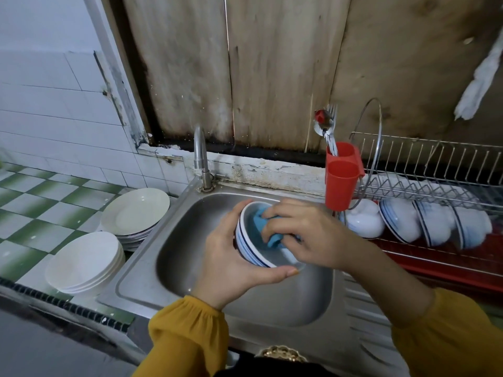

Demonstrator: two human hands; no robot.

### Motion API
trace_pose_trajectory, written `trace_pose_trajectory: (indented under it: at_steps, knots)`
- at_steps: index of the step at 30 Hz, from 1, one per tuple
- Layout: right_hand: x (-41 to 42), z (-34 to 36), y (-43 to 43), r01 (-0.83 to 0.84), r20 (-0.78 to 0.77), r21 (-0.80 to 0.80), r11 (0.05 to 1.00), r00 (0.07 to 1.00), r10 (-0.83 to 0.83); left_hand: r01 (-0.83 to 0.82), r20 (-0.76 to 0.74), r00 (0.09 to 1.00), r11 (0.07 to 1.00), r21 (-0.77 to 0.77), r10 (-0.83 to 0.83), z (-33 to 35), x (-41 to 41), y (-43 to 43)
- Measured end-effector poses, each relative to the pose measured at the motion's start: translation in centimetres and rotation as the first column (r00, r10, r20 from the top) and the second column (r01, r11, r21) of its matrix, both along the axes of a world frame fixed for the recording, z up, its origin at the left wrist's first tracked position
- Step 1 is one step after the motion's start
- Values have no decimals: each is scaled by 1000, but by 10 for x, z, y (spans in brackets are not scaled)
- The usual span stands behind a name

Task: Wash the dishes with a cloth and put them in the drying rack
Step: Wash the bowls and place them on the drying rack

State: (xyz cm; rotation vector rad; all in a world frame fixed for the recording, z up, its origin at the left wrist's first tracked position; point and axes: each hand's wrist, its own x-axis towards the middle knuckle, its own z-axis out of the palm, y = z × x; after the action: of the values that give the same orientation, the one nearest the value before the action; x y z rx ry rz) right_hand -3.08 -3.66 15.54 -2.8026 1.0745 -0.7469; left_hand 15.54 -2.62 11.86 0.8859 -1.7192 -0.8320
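Over the steel sink (pixel 190 224) my left hand (pixel 231 257) grips a white bowl with blue rim stripes (pixel 246 240), tilted on its side, thumb under it and fingers round its far edge. My right hand (pixel 307 235) holds a blue cloth (pixel 265 227) and presses it inside the bowl. Two stacks of white plates stand left of the sink: a nearer one (pixel 84 262) and a farther one (pixel 134 210). At the right, the wire drying rack (pixel 427 186) holds several blue-striped bowls (pixel 424 221) on its lower shelf.
A tap (pixel 201 156) rises behind the sink. A red cutlery cup (pixel 341 178) with forks and spoons hangs on the rack's left end. The counter at left has green and white tiles (pixel 40 202). A wooden board wall stands behind.
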Motion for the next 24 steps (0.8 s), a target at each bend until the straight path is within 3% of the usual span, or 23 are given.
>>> trace_pose_trajectory:
  at_steps: [2,4,6,8,10,12,14,16,18,20,24]
  knots:
    - [3,4,4,-5,105,240,971,994,-21,-28,-21,999,999,-20,28,0,0,-2]
    - [5,10,9,-107,252,483,869,967,-21,-27,-55,998,1000,-9,26,-4,0,-3]
    - [3,12,9,-229,399,560,796,917,-18,-18,-71,997,1000,9,18,-7,-2,-2]
    - [-4,12,6,-244,370,585,774,929,14,-31,-15,999,999,-20,31,-8,-4,-1]
    - [-9,10,1,-121,114,427,896,990,79,-40,5,999,999,-11,41,-9,-6,1]
    - [-11,4,-6,-47,-129,16,999,991,48,-24,-28,999,999,30,25,-7,-7,2]
    - [-9,-2,-9,-42,-178,-232,972,984,0,12,-32,999,1000,28,-11,-4,-7,-1]
    - [-5,-9,-8,-54,-180,-294,954,984,0,54,-28,998,998,9,-54,-1,-4,-5]
    - [-3,-8,-2,-19,-140,-187,982,990,-8,103,-85,991,994,33,-100,-1,0,-8]
    - [-6,1,8,21,-83,28,999,996,-18,133,-167,979,988,82,-118,-3,1,-9]
    - [-20,20,29,38,199,471,881,969,-149,180,-276,952,970,165,-130,-9,-15,-8]
